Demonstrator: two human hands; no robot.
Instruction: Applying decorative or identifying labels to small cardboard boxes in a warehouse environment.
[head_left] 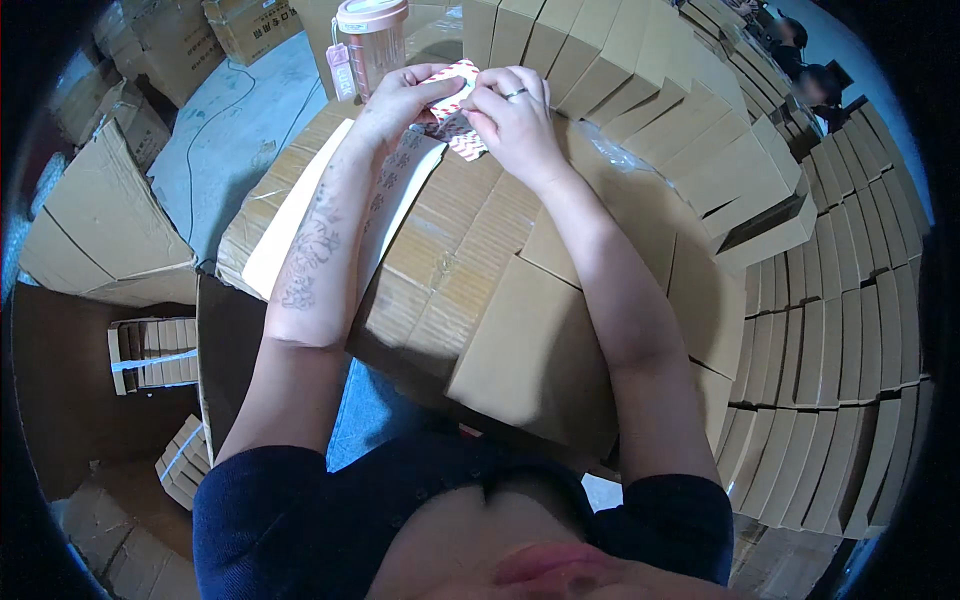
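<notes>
Nearest, flat brown cartons point(520, 350) are lying stacked under both forearms. Above them the left hand point(398, 100) and right hand point(515, 118) are meeting, fingers of both pinching a small red-and-white patterned packet point(458, 105) held between them over the cartons. Beyond, a clear pink-lidded jug point(371, 40) is standing.

There is one view only, from a camera worn on the person's head. It looks steeply down over the chest and along both forearms, which come in from the lower edge. It sits close: the left hand point(400, 100) and right hand point(515, 115) fall near the top middle, over the far edge of a stack of flat cardboard boxes point(500, 280). The wide lens bends the box rows toward the rim, and the corners are black.
</notes>
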